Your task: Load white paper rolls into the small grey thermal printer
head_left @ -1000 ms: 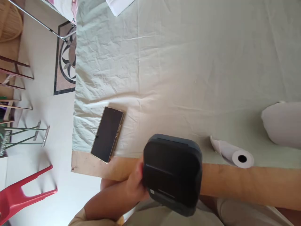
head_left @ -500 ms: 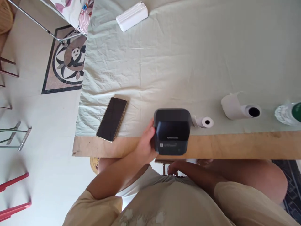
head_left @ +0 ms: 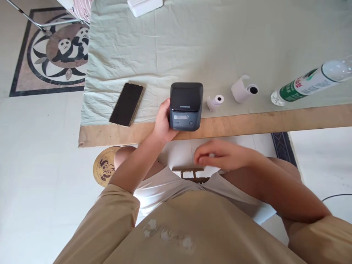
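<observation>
A dark label printer [head_left: 186, 106] is gripped by my left hand [head_left: 164, 123], whose fingers close around its left side. It is held at the front edge of the table, its printed front panel and round button facing me. My right hand [head_left: 224, 154] hangs over my lap, fingers loosely curled, and nothing shows in it. Just right of the printer stands a small white paper roll [head_left: 215, 102]. A larger white paper roll [head_left: 244, 89] with a loose end stands farther right. To the left lies a smartphone [head_left: 127, 104] with its screen dark.
A water bottle [head_left: 308, 83] with a green and white label is on the right. A white case [head_left: 145, 6] sits at the far edge of view. The cloth-covered table has a bare wooden front edge [head_left: 247, 123]. A round wooden stool [head_left: 104, 167] stands below, left.
My view has shifted, showing more of the bottle. The printer has tilted so its front panel with the button now shows. My right hand has risen from beside my lap towards the table edge.
</observation>
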The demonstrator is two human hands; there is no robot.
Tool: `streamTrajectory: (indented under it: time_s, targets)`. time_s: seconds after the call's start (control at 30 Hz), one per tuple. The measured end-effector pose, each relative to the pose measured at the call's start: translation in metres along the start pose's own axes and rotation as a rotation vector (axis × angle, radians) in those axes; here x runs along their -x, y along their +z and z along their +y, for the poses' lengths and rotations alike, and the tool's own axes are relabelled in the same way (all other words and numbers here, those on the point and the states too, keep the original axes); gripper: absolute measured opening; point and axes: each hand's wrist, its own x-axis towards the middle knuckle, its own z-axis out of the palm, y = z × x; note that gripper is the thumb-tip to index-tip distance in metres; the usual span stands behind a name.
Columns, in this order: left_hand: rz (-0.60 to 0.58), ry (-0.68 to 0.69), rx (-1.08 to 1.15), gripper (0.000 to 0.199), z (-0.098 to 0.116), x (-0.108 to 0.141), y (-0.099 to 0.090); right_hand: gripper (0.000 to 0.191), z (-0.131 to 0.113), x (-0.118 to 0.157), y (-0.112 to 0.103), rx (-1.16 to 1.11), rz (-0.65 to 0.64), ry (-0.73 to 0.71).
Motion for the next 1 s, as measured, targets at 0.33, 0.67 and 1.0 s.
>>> streamTrajectory:
  time_s: [0.33, 0.67, 1.0]
  targets:
    - [-0.082, 0.052, -0.154, 0.048, -0.003, 0.005, 0.008, 0.027, -0.005, -0.003, -0.061, 0.276, 0.62, -0.309]
    - [0.159, 0.0, -0.134, 0.04, 0.005, -0.003, 0.016, 0.024, 0.009, 0.025, -0.094, 0.292, 1.034, -0.304]
    - [0.267, -0.011, -0.081, 0.041, 0.014, 0.003, 0.005, 0.058, 0.096, 0.038, -0.077, 0.429, 1.466, 0.357]
